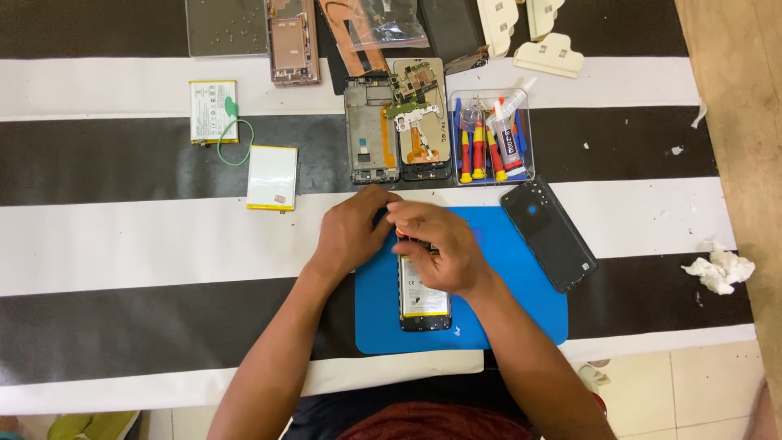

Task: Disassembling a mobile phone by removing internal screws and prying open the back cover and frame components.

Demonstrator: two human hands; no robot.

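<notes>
Opened phone (424, 301) lies back-up on blue mat (505, 269), battery exposed; left hand (352, 232) curled bracing its top edge, right hand (432, 244) pinching a red-handled tool (401, 234): judge best to keep tool upright, pressure light, phone steadied flat

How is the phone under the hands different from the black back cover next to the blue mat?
The opened phone lies straight on the blue mat; the black back cover lies tilted, half off it. The phone shows a pale battery; the cover is plain black. Both hands touch the phone; nothing touches the cover. Both are flat rectangles.
</notes>
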